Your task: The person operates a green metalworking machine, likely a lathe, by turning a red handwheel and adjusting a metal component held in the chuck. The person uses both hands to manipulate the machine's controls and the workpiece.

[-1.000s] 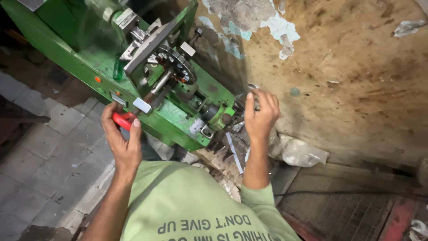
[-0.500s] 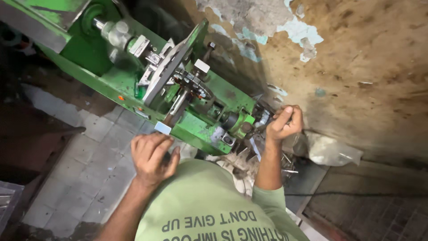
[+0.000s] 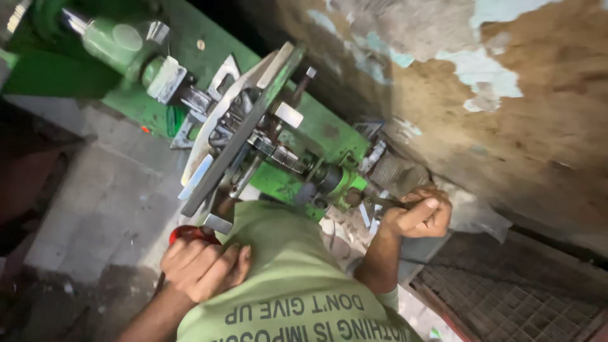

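Left hand (image 3: pixel 201 269) closed round red handle (image 3: pixel 188 233) at green machine's (image 3: pixel 316 136) near edge, right hand (image 3: pixel 419 215) gripping thin metal tool (image 3: pixel 380 202), apparently steadying it.

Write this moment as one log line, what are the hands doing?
left hand: gripping red handle | right hand: closed on thin metal tool | green machine: in front

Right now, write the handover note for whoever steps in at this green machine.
Left hand: grip shut on a red-handled tool, low at the near edge of the green machine.
Right hand: fist shut on a thin dark metal rod at the machine's end by the wall.
Done: both tools in hand at the machine.
Left: the parts they act on are hidden; check first.
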